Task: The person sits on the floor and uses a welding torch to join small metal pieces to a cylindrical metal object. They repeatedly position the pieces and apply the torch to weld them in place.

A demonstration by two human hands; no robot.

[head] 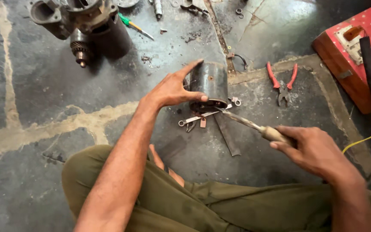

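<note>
Head view: left hand (174, 88) grips the dark metal cylinder (210, 86), thumb and fingers clamped on its sides, standing on the floor (44, 86) in front of the crossed legs. Right hand (312, 150) is wrapped round the wooden handle of a screwdriver (247, 123), tip at the cylinder's lower rim. Risk: the tip slips off the rim and jabs the left thumb; the cylinder tips onto the small wrench (192, 120) beside it.

A floor-level repair workshop: stained concrete floor (31, 86), pliers (282, 83), dismantled motor (80, 21).
</note>
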